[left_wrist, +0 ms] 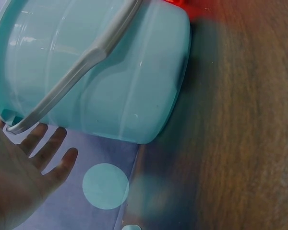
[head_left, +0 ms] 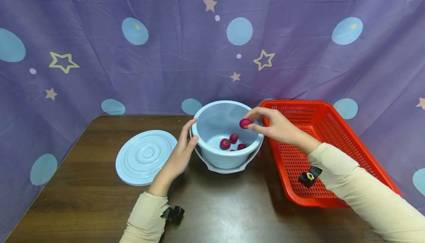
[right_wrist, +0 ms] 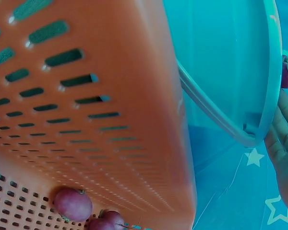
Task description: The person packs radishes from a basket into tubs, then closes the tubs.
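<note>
A light-blue bucket [head_left: 212, 154] stands upright with a white handle [left_wrist: 69, 84] lowered around its outside. Several magenta-red radishes [head_left: 225, 143] lie at its bottom. My left hand [head_left: 179, 152] rests against the bucket's left rim, its fingers [left_wrist: 50, 148] extended and spread along the outer wall in the left wrist view. Above the right part of the bucket's mouth, my right hand [head_left: 273, 125] pinches one radish [head_left: 245, 123] between thumb and fingertips. In the right wrist view that radish shows only partly at the right edge, past the bucket's rim.
A red slotted basket [head_left: 289, 184] stands to the right of the bucket, beneath my right forearm. More radishes [right_wrist: 73, 204] lie in it. On the left, a round light-blue lid [head_left: 146, 157] lies flat on the brown wooden table [head_left: 212, 206]. A purple patterned curtain [head_left: 186, 44] hangs behind.
</note>
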{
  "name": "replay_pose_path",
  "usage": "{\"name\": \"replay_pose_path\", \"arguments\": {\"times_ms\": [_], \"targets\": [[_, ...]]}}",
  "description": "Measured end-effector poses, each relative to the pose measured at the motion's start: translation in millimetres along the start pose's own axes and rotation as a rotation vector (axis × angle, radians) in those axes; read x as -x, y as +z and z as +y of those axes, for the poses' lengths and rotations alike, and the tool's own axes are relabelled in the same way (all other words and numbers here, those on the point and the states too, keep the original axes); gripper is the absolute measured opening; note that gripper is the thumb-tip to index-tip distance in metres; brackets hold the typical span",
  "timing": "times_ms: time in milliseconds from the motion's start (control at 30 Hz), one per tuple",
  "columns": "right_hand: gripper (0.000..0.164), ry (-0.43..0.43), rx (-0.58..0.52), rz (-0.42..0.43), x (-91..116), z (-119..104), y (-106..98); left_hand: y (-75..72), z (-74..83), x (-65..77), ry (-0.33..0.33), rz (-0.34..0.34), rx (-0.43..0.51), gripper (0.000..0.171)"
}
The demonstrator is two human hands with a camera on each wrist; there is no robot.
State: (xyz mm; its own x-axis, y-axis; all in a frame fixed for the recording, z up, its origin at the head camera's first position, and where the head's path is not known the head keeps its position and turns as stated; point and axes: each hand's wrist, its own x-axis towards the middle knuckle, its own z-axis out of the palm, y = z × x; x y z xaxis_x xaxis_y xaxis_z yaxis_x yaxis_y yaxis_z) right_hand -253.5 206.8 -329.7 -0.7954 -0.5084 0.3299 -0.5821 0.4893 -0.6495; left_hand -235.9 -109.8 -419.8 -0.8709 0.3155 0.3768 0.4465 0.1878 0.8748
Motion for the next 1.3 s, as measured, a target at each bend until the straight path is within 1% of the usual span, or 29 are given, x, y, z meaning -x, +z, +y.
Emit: {"name": "replay_pose_path", "arguments": {"times_ms": [267,467,567,700,833,933,1033,1167,1300], "targets": [[0.021,-0.020,0.022,0.003,-1.4,-1.2,2.2,0.5,0.9,-0.1,0.003,0.002,-0.007,0.051],[0.024,-0.040,0.030,0.022,1.3,1.5,-1.6,0.9,1.7,0.2,-0.007,0.004,-0.007,0.051],[0.025,-0.018,0.039,0.039,6.4,3.7,-7.1,1.0,1.2,0.5,-0.010,0.003,-0.005,0.051],[0.026,0.036,0.062,0.065,15.8,9.7,-17.0,1.3,0.5,0.3,-0.009,0.002,-0.002,0.051],[0.027,0.082,0.075,0.068,26.1,19.0,-27.5,1.5,0.5,-0.4,-0.005,0.003,-0.001,0.051],[0.026,0.107,0.097,0.056,33.6,28.8,-34.4,1.2,1.2,-0.8,-0.003,0.003,-0.001,0.051],[0.024,0.139,0.129,0.026,40.6,41.3,-39.1,0.9,1.9,-1.3,0.000,0.002,0.002,0.051],[0.022,0.198,0.148,-0.040,49.1,58.7,-41.8,0.7,1.6,-0.9,0.000,0.004,-0.003,0.051],[0.024,0.253,0.154,-0.110,57.4,74.9,-42.4,0.8,1.0,0.0,-0.003,0.005,-0.009,0.051]]}}
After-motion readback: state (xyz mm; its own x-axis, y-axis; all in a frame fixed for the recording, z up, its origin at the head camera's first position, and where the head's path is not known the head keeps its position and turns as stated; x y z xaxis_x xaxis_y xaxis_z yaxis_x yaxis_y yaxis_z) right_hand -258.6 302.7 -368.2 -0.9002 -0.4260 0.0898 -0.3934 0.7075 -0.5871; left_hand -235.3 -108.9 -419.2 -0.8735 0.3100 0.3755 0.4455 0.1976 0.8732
